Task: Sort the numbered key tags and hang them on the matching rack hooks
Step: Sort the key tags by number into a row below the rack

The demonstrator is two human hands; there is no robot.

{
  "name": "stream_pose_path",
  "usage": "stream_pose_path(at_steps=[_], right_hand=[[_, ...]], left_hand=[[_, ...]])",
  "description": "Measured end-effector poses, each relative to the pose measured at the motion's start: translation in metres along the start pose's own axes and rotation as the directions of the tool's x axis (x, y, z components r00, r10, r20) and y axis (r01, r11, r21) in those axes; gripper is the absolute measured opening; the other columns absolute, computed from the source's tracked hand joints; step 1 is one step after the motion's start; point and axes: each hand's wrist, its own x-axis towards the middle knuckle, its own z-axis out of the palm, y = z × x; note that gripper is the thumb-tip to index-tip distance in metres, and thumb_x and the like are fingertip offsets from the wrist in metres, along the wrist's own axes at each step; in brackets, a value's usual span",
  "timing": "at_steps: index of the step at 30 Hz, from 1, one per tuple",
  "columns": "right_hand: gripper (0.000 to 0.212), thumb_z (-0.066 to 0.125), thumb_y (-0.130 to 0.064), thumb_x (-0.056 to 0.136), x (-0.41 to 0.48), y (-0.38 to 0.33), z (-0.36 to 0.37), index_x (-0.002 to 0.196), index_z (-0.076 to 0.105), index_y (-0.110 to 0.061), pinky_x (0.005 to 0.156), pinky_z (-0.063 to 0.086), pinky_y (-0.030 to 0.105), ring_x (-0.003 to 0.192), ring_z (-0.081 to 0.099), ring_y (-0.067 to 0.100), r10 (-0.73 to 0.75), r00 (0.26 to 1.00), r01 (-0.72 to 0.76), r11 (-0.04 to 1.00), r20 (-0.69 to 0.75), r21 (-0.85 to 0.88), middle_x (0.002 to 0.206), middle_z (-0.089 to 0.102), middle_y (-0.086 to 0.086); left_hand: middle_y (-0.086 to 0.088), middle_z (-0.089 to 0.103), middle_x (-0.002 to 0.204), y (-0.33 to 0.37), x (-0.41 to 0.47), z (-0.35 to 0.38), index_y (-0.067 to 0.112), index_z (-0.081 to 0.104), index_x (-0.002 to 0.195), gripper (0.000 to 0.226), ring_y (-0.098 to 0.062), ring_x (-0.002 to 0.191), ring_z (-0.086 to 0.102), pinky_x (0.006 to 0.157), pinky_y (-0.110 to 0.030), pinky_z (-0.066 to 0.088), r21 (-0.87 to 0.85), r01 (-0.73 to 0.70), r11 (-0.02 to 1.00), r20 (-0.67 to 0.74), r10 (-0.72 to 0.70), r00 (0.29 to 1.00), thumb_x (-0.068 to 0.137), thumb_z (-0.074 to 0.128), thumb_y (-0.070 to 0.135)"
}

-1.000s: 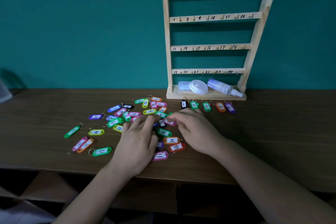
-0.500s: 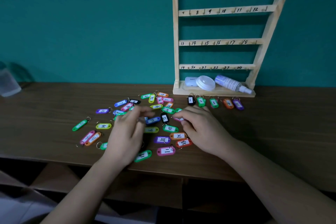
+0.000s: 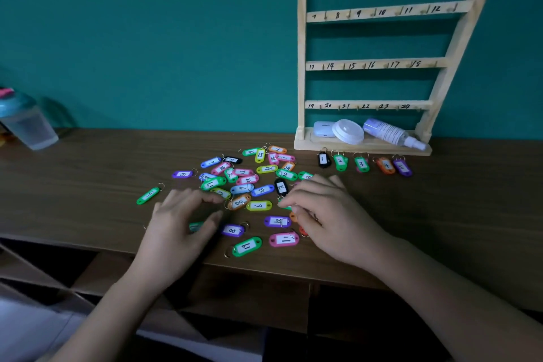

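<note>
key tags (image 3: 258,205) lie scattered mid-counter (image 3: 88,185); row of five tags (image 3: 361,163) sits at 1 o'clock before the rack (image 3: 302,67). left hand (image 3: 176,223) lies over the pile's 7 o'clock edge, fingers spread loosely, holding nothing. right hand (image 3: 332,214) sits at 4 o'clock, fingers bent onto a green tag (image 3: 286,207); whether they pinch it, i cannot tell.

Single head-worn wide-angle view, aimed forward and down across the table (image 3: 88,185) toward the wall (image 3: 147,38). The left hand (image 3: 179,223) enters from 7 o'clock and the right hand (image 3: 332,214) from 5 o'clock, both close to the lens. The tags (image 3: 258,205) lie near centre. The rack (image 3: 382,64) stands farther off at 1 o'clock, with its top cut by the frame edge.
</note>
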Motion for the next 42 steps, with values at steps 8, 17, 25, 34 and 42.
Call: stream_pose_path(at_steps=[8,17,25,34,42], right_hand=[[0.019,0.057,-0.038,0.105,0.007,-0.016,0.011,0.111,0.073,-0.032,0.093,0.032,0.034,0.107,0.053,0.011,0.064,0.998,-0.065,0.995,-0.016,-0.071,0.106,0.062,-0.018],[0.023,0.066,-0.048,0.100,0.042,-0.032,0.029,0.113,0.073,-0.030,0.096,0.034,0.041,0.113,0.049,0.018,0.181,0.983,-0.178,0.975,0.011,-0.135,0.110,0.057,-0.011],[0.018,0.067,-0.045,0.101,0.057,-0.039,0.031,0.112,0.072,-0.032,0.102,0.033,0.042,0.120,0.046,0.018,0.252,0.961,-0.234,0.961,0.117,-0.146,0.118,0.057,-0.010],[0.016,0.072,-0.039,0.098,0.065,-0.039,0.029,0.112,0.069,-0.033,0.104,0.033,0.043,0.123,0.048,0.019,0.326,0.930,-0.301,0.941,0.170,-0.155,0.122,0.059,-0.009],[0.009,0.075,-0.027,0.098,0.063,-0.034,0.022,0.092,0.070,-0.033,0.104,0.037,0.042,0.100,0.061,0.007,0.345,0.933,-0.341,0.938,0.101,-0.054,0.086,0.071,-0.016]], left_hand=[[0.028,0.062,0.104,-0.008,-0.010,0.014,0.042,0.070,0.105,0.012,-0.005,0.111,0.055,0.088,-0.029,0.036,0.057,-0.006,0.998,0.038,0.004,0.999,0.094,0.066,0.046],[0.016,0.066,0.104,-0.004,-0.018,0.017,0.025,0.072,0.110,0.016,-0.012,0.102,0.062,0.087,-0.037,0.052,0.045,-0.039,0.998,-0.050,0.041,0.998,0.102,0.059,0.030],[0.017,0.065,0.105,-0.004,-0.020,0.014,0.024,0.072,0.106,0.013,-0.007,0.102,0.061,0.087,-0.025,0.049,0.025,-0.063,0.998,-0.033,0.064,0.997,0.102,0.061,0.026],[0.024,0.068,0.102,-0.008,-0.005,0.013,0.034,0.073,0.103,0.010,-0.003,0.104,0.061,0.091,-0.032,0.049,-0.067,-0.021,0.998,-0.001,0.021,1.000,0.099,0.070,0.025],[0.025,0.068,0.095,-0.011,0.061,0.023,0.034,0.074,0.096,0.013,-0.005,0.099,0.055,0.084,-0.014,0.040,0.013,0.005,1.000,0.079,-0.006,0.997,0.091,0.078,0.023]])
